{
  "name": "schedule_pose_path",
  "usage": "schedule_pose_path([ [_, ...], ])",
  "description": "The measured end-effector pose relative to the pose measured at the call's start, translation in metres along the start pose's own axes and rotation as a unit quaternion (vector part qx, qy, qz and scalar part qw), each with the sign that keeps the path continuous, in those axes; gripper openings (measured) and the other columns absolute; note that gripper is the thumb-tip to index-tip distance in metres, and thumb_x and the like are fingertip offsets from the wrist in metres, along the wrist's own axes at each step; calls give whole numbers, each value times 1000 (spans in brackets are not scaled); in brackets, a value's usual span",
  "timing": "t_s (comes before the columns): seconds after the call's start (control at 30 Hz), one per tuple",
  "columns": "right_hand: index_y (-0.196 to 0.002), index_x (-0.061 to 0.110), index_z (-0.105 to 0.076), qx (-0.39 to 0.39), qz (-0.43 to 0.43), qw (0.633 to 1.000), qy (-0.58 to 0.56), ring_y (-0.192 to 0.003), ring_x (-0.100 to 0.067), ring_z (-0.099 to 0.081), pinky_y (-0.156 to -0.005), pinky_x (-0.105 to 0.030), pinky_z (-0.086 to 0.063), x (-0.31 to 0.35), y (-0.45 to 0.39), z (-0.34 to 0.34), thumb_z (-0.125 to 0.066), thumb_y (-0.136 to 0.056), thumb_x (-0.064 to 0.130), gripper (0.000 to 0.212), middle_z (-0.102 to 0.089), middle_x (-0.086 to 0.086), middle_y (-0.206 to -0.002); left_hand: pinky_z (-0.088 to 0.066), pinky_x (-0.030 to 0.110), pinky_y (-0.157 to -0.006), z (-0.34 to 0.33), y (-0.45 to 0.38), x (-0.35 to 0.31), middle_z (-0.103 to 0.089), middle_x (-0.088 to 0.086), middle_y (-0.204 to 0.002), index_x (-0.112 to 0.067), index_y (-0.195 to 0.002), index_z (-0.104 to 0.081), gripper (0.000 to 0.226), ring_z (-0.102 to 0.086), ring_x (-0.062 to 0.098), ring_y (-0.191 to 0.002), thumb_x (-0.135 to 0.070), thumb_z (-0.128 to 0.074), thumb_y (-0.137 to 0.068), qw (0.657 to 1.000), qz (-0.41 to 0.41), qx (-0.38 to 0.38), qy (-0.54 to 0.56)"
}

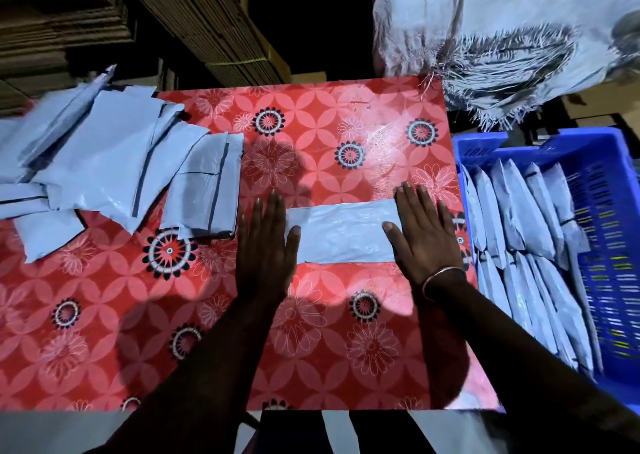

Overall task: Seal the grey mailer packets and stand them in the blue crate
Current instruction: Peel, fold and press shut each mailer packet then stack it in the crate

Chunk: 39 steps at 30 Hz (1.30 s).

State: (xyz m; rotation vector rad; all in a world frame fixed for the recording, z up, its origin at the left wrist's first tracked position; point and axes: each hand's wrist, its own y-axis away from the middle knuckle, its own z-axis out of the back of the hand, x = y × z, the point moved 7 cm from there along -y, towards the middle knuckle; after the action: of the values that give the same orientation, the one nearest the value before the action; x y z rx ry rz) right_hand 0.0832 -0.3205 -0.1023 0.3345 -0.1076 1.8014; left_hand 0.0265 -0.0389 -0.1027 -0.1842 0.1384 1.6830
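Now both hands lie flat on one grey packet [341, 234] in the middle of the bench [311, 135], which has a red flowered cover. The left hand [265, 242] presses its left end and the right hand [424, 235] its right end, fingers straight and together, gripping nothing. A heap of packets [104, 162] lies at the left. Right of the bench, the blue crate [609, 211] holds packets standing on edge [526, 211].

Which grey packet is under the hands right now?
The flat packet mid-table, pressed by left hand and right hand; others lie piled far left or stand in the crate.
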Motion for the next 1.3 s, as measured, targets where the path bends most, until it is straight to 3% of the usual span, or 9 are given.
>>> schedule_pose_path([
  [0.17, -157, 23, -31, -22, 37, 994, -99, -154, -21, -16, -121, -46, -14, 4, -6, 10, -40, -101, 49, 61, -28, 3, -164, -14, 39, -128, 6, 3, 4, -29, -3, -168, -21, -161, -29, 65, -21, 13, -156, -53, -41, -105, 988, 18, -9, 151],
  [0.3, -146, 17, -48, -42, 108, 991, -68, -121, -35, -49, -95, -46, -42, 16, -16, 25, -58, -92, 37, 58, -56, -8, -133, -36, 42, -113, 29, -9, -14, -51, -6, -146, -23, -146, -49, 49, -45, 18, -134, -34, -62, -101, 974, -79, 13, 214],
  [0.5, -119, 19, -66, 120, 62, 991, 10, -108, -38, -52, -83, -45, -46, 23, -45, 40, -77, -79, 27, 43, -58, -10, -111, -50, 47, -86, 40, -60, -30, -71, -1, -101, -19, -111, -71, 54, -65, 23, -92, -59, -64, -76, 959, -209, 122, 147],
  [0.63, -100, 16, -62, -32, 129, 990, -53, -89, -38, -54, -68, -49, -47, 34, -49, 88, -68, -72, 12, 29, -54, -9, -94, -45, 40, -72, 81, -78, -52, -62, -2, -83, -20, -89, -68, 12, -58, 23, -80, -29, -71, -82, 959, -233, -4, 160],
  [0.73, -97, 18, -62, -143, 135, 980, -36, -86, -34, -49, -65, -45, -40, 35, -35, 105, -60, -78, 20, 19, -52, -7, -92, -40, 41, -73, 91, -68, -65, -57, 0, -88, -17, -88, -60, 18, -53, 24, -86, -6, -71, -79, 967, -195, -90, 138],
  [0.83, -92, 22, -64, -108, 122, 987, 4, -83, -34, -51, -64, -41, -38, 27, -23, 74, -64, -75, 27, 18, -53, -5, -89, -41, 45, -72, 59, -43, -70, -59, 5, -89, -14, -89, -61, 20, -54, 29, -86, 2, -62, -78, 969, -208, -65, 117],
  [0.97, -100, 25, -65, -48, 79, 995, 34, -93, -33, -55, -71, -40, -39, 16, -5, 48, -65, -78, 29, 22, -58, -1, -99, -43, 45, -73, 28, -18, -69, -65, 0, -90, -19, -92, -67, 5, -61, 29, -85, -21, -69, -89, 967, -226, -7, 116],
  [1.1, -105, 22, -67, -75, 90, 993, 8, -99, -30, -54, -79, -43, -42, 32, -7, 71, -50, -84, 40, 32, -61, -2, -104, -45, 46, -75, 54, -27, -73, -66, -2, -93, -17, -94, -69, 10, -60, 26, -87, -24, -64, -98, 964, -191, -83, 166],
  [1.3, -146, 8, -48, -67, 96, 992, -45, -142, -31, -40, -114, -48, -34, 76, -76, 39, -38, -97, 31, 55, -49, -12, -150, -38, 46, -114, 20, -89, -98, -45, 10, -156, -8, -150, -44, 51, -41, 28, -144, -19, -48, -101, 990, -100, -50, 81],
])
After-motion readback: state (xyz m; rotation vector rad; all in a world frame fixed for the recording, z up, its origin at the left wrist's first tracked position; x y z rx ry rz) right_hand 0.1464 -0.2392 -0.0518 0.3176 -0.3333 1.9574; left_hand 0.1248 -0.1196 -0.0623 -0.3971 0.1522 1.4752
